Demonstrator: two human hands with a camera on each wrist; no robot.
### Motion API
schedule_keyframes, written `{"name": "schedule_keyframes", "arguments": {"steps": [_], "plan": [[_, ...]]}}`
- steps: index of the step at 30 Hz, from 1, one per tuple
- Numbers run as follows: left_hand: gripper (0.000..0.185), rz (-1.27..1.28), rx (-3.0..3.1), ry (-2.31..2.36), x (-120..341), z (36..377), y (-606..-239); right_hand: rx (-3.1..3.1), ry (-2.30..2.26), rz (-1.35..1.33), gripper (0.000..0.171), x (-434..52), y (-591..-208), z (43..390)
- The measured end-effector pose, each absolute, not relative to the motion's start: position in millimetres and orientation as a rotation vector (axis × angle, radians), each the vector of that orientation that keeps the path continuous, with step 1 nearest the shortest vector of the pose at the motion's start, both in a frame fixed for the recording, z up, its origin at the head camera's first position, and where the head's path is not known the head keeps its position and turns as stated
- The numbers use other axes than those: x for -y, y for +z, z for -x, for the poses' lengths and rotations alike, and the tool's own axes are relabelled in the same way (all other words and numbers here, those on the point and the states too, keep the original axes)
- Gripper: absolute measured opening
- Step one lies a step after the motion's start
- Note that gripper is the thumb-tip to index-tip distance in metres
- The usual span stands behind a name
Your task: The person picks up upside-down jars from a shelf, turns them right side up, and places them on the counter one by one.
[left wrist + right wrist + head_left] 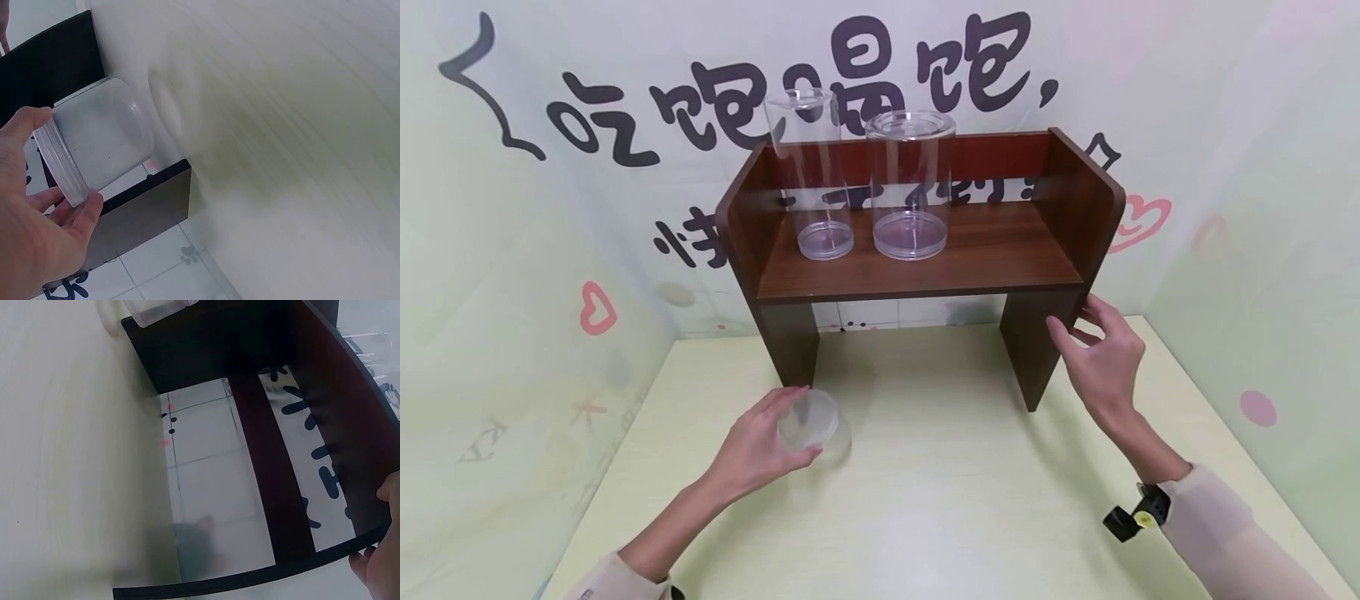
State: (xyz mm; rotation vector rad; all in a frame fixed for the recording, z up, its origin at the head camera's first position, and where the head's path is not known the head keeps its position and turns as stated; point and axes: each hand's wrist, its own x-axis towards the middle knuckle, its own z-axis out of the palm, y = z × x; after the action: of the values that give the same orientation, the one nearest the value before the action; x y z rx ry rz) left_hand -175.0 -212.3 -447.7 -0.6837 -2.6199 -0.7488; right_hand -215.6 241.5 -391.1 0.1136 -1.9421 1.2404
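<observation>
My left hand point(752, 442) grips a small clear plastic jar by its ribbed lid point(62, 165), fingers on one side and thumb on the other. In the left wrist view, the jar's see-through body point(103, 128) extends away from the palm, close over the table. A dark brown two-tier wooden shelf point(985, 267) stands on the table. My right hand point(1105, 358) holds its right side panel near the middle board, with the thumb at the front edge and the fingers on the outer side. On the board stand a tall narrow clear jar point(825, 237) and a wider clear jar point(910, 237).
The pale table point(917, 500) runs under the shelf and in front of it. Behind is a white cloth backdrop point(625, 50) with dark lettering and pink hearts. A black device point(1135, 515) is strapped on the right wrist.
</observation>
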Motion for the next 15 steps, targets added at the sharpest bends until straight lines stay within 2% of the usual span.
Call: {"name": "schedule_keyframes", "arguments": {"steps": [10, 15], "plan": [[0.076, 0.679, 2.669, -0.688, 218, 171, -449, 1.886, 1.2, -0.024, 0.025, -241, -392, 226], [0.075, 0.677, 2.692, -0.658, 220, 170, -450, 1.87, 1.163, -0.017, 0.023, -242, -395, 230]]}}
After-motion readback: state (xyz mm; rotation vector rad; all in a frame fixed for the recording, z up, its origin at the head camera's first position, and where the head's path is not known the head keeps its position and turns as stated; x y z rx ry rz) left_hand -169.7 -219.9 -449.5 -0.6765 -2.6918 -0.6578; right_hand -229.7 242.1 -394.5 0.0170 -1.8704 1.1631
